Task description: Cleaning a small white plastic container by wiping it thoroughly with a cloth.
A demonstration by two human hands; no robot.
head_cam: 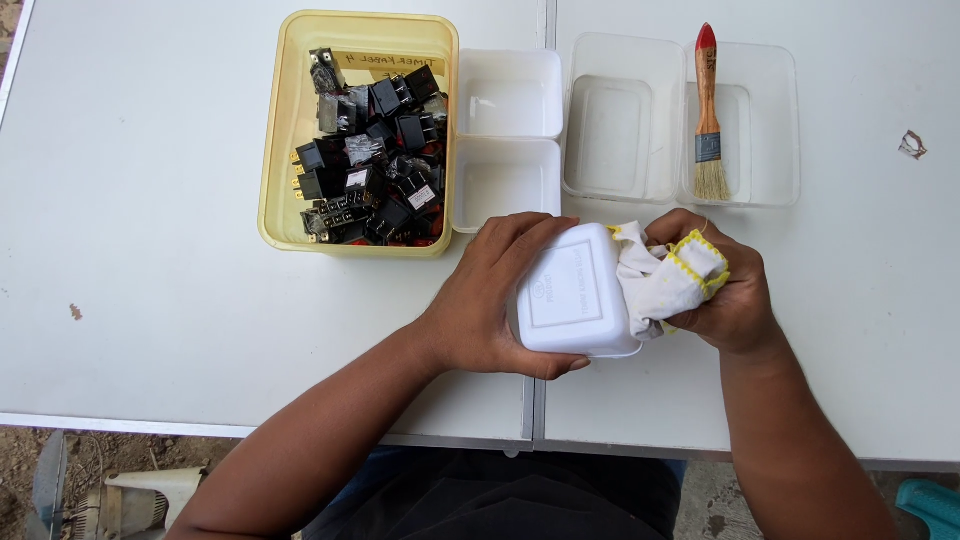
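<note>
Tabletop (150, 300) first: white, built from two panels with a seam running up the middle, and I see its near edge just below the wrists, with bare ground beyond. Open room lies wide to the left and to the far right; the back centre is crowded. Largest of the things there is a yellow tub (280, 120) heaped with small black switch parts (375, 160), a strip of tape with handwriting stuck along its far inner wall. Just right of it sit two small white trays (505, 95), one behind the other, touching the tub's side. Further right are two clear shallow containers (620, 120) side by side, and a paintbrush (707, 110) with a wooden handle and red tip lies across the right one, bristles toward me. A small scrap (911, 145) lies alone near the right edge.

In front of me, the left hand (490, 300) wraps a white square box (575, 292), bottom up, showing an embossed rectangular panel; fingers curl over its far edge, thumb under the near one. The right hand (735, 295) is clenched on a white cloth with yellow stitched hem (670, 275), pressed against the box's right side.
</note>
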